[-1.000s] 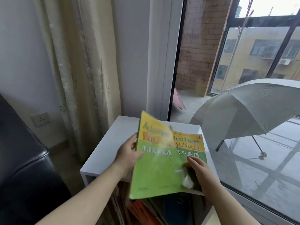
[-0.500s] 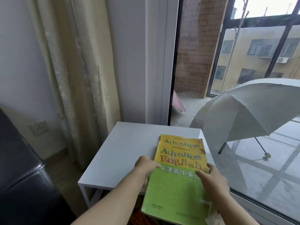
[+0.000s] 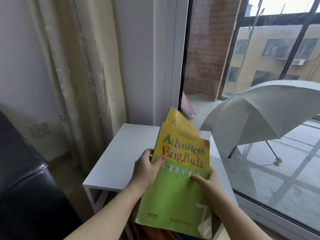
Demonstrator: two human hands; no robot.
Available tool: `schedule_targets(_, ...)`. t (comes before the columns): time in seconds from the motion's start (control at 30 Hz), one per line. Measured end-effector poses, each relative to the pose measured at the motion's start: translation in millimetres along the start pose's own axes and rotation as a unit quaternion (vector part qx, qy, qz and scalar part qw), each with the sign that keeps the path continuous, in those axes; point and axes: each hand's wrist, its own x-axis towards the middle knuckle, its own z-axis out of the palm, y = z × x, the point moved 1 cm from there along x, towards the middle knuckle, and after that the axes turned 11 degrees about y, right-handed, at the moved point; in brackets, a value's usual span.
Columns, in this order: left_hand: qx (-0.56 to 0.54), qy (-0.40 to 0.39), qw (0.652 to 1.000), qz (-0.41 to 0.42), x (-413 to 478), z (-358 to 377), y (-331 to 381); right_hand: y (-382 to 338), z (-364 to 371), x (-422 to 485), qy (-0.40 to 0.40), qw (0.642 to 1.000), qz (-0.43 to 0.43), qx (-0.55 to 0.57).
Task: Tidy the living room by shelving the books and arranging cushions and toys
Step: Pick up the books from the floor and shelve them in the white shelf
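Note:
Two yellow-and-green "Advance English" books are stacked and tilted up above the white shelf unit (image 3: 119, 153). The front book (image 3: 176, 193) covers most of the back book (image 3: 178, 123), whose yellow top sticks out behind. My left hand (image 3: 147, 168) grips the stack at its left edge, thumb on the front cover. My right hand (image 3: 207, 186) holds the right edge, fingers on the green cover. More books show dimly inside the shelf below, mostly hidden.
A black leather sofa (image 3: 22, 179) fills the left. Cream curtains (image 3: 83, 66) hang behind the shelf, beside a wall socket (image 3: 39, 129). A glass window wall is on the right, with an open grey umbrella (image 3: 259, 111) outside on the balcony.
The two books lay flat on the shelf top half a second ago; now both hands have lifted them together, tilted up towards me.

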Motion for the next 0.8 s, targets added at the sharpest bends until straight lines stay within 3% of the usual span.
schedule_targets(0.1,-0.053,0.018,0.994,0.089,1,-19,28,-39,0,-19,-0.042,0.982,0.022,0.181)
schedule_targets(0.27,-0.069,0.090,0.976,0.184,6,-37,52,-91,-4,-21,0.001,0.942,-0.103,0.321)
schedule_targets(0.47,-0.136,0.082,0.986,0.051,18,-37,38,-106,2,-27,-0.028,0.944,-0.153,0.292)
schedule_targets(0.57,-0.154,0.071,0.985,0.027,24,-40,35,-109,4,-30,-0.042,0.950,-0.160,0.265)
schedule_targets(0.8,-0.207,-0.032,0.973,-0.093,31,-42,29,-96,9,-31,-0.056,0.967,-0.122,0.218)
